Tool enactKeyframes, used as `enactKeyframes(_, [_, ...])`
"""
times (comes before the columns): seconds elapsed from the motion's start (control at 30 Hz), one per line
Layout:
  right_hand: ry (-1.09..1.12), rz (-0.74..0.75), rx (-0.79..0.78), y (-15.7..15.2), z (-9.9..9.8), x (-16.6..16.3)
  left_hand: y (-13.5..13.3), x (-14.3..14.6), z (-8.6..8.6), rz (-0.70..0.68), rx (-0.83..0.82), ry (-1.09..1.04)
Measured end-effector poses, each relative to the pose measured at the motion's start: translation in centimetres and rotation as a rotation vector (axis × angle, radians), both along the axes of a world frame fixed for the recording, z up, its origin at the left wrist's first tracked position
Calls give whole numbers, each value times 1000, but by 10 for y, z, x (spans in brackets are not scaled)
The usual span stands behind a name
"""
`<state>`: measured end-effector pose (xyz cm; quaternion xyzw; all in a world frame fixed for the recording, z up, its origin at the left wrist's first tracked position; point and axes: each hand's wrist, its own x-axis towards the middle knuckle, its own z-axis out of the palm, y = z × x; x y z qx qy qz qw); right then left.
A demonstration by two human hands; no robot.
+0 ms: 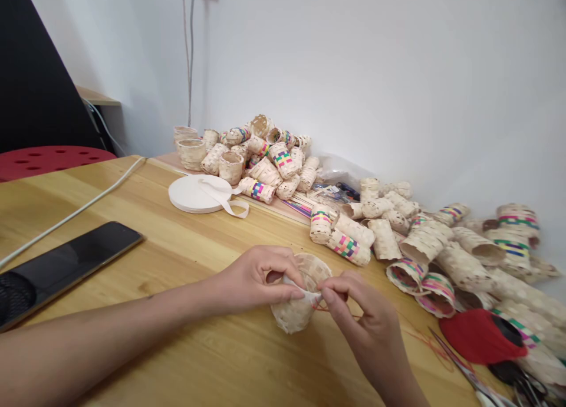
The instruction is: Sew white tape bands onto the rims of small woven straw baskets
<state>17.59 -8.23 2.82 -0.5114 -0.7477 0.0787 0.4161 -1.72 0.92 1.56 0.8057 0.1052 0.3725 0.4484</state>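
A small pale woven basket (294, 317) stands slightly tilted on the wooden table, its opening towards the back. My left hand (260, 277) is closed on its near rim, thumb outside and fingers at the inside, pressing a white fabric tape (306, 296) along the edge. At the right side of that rim my right hand (365, 318) pinches thumb and forefinger together beside the tape. Red thread (319, 306) hangs in loops from the rim under the right fingers and trails rightwards over the table. Whatever lies between those fingertips is hidden.
Many woven baskets (265, 171) lie heaped along the wall, with more baskets (464, 265) at right. A white tape roll (194, 194) lies behind my left hand. At left are a phone (75, 265) and white cable (79, 209); scissors (464, 366) and a red object (480, 337) sit at right.
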Motion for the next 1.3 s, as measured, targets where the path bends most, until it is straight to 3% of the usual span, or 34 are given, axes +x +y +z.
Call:
enactKeyframes(0.2, [-107, -1, 107, -2, 5, 5, -6, 0, 4, 96, 479, 37])
enactKeyframes(0.33, [-276, -16, 57, -1, 5, 3, -7, 1, 1, 200, 743, 90])
enactKeyframes(0.67, [-353, -51, -311, 6, 20, -11, -12, 1, 5, 209, 887, 190])
enactKeyframes(0.77, [-340, -80, -297, 7, 24, -16, -13, 3, 5, 201, 879, 198])
enactKeyframes(0.83, [-271, -117, -196, 9, 32, -16, -13, 3, 4, 158, 871, 209])
enactKeyframes(0.97, [170, -166, -46, 14, 60, -8, -11, -1, 9, 19, 747, 196])
enactKeyframes(1.07, [570, -34, -264, 17, 76, -9, -8, -6, 17, -96, 459, 104])
enactKeyframes(1.17, [699, 86, -539, 22, 78, -12, -4, -9, 21, -172, 207, 64])
enactKeyframes(1.23, [737, 90, -600, 28, 78, -2, -2, -10, 22, -197, 115, 87])
enactKeyframes(1.3, [735, 18, -560, 36, 83, 27, 0, -11, 21, -225, 64, 110])
